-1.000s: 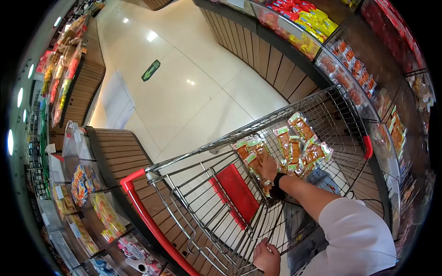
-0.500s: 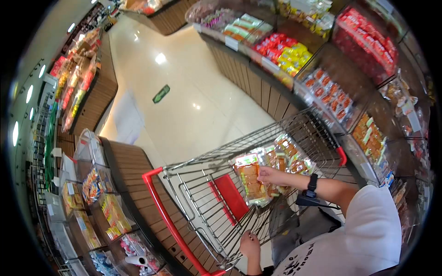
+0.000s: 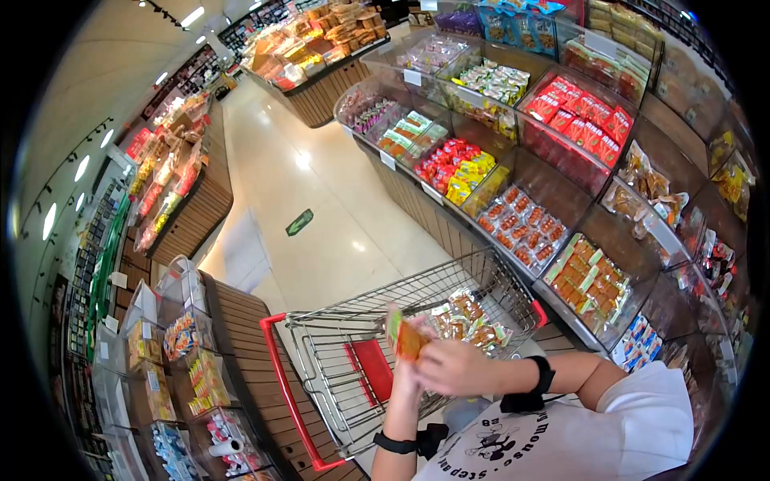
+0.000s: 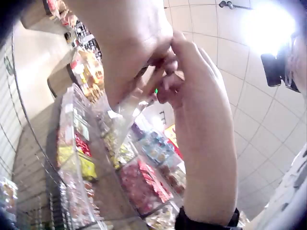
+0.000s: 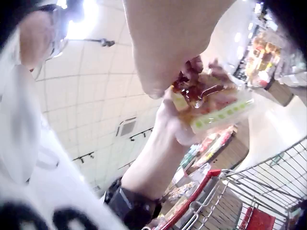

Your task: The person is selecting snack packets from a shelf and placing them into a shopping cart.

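Observation:
Both hands are raised close together over the near part of a shopping cart (image 3: 385, 303), around a clear snack packet (image 3: 407, 341) with brown-orange contents and a green-and-white label strip. My left hand (image 3: 407, 377) grips it from below, its thumb on the packet in the right wrist view. My right hand (image 3: 457, 367) pinches the same packet (image 5: 218, 103) from the other side, fingers curled at its edge. In the left wrist view the two hands hide most of it. Several similar packets (image 3: 477, 327) lie in the cart's far end.
Snack bins (image 3: 585, 280) with clear walls line the right side, one holding similar brown packets. A wood-panelled display (image 3: 233, 321) stands left, beside the cart's red handle (image 3: 290, 401). A tiled aisle (image 3: 321, 200) runs forward between the shelves.
My right hand lifted the packet out of the cart and brought it toward the body. My left hand rose from near the cart's side to meet it. The view tilted up toward the shelves.

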A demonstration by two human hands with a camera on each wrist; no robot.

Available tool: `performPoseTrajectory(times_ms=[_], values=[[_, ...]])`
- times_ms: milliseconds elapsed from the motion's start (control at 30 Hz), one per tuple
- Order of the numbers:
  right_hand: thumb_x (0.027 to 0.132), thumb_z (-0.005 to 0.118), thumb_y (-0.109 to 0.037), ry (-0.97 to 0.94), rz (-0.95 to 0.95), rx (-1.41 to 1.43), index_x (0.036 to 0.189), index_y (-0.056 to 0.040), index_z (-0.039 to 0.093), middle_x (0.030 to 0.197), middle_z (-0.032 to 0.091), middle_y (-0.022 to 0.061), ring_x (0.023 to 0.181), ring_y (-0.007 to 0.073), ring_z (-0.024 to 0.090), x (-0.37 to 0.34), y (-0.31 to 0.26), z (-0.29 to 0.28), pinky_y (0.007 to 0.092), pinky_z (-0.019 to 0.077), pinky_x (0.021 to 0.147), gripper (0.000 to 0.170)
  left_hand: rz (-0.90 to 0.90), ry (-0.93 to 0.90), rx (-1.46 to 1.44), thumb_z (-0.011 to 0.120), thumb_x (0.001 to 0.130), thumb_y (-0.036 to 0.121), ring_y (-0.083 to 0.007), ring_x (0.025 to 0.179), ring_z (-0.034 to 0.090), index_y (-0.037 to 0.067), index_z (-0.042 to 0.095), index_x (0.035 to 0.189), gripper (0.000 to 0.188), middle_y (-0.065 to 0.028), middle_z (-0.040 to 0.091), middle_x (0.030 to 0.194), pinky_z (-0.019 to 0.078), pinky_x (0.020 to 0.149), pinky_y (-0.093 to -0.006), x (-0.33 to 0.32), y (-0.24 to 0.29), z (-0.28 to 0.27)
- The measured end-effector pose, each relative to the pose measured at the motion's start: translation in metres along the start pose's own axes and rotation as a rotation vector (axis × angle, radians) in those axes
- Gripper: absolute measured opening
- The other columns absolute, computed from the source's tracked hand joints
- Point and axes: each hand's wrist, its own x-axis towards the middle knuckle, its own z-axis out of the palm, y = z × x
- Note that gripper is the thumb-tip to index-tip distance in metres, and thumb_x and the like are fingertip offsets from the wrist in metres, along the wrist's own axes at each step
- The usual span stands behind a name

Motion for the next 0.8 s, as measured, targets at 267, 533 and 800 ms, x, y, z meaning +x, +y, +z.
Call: performPoseTrajectory(times_ms=[267,533,800], values=[[0.059,0.049,-0.012,-0.075,0.063,-0.169,0.072,-0.0067,0.046,0.066,0.04,0.0033,0.056,0.0138,0.043,-0.025,-0.006,-0.066,0.0243,0.0346,0.048,0.014,-0.274,-0.376,-0.52,0.035,0.076,0.041,-0.0174,0.063,0.038,0.002,0.046,0.096,0.045,-0.0068,0.04,0.065,0.0349,0.059,-0.0279,0.007,-0.033,0.096],[0.06,0.049,-0.014,-0.026,0.097,-0.247,0.072,-0.0069,0.046,0.066,0.041,0.0032,0.057,0.0138,0.043,-0.059,0.014,-0.119,0.024,0.0349,0.049,0.014,-0.392,-0.451,-0.508,0.036,0.076,0.038,-0.0182,0.063,0.039,0.003,0.045,0.098,0.043,-0.0074,0.042,0.068,0.0373,0.058,-0.0287,0.022,-0.062,0.157],[0.068,0.054,-0.018,-0.02,0.311,-0.019,0.081,-0.0042,0.047,0.073,0.045,0.009,0.066,0.024,0.049,-0.111,0.071,-0.133,0.0315,0.0405,0.059,0.021,-0.152,0.108,-0.348,0.04,0.081,0.029,-0.0138,0.067,0.043,0.005,0.046,0.084,0.025,-0.0035,0.046,0.07,0.038,0.059,-0.0271,0.05,-0.115,0.168]])
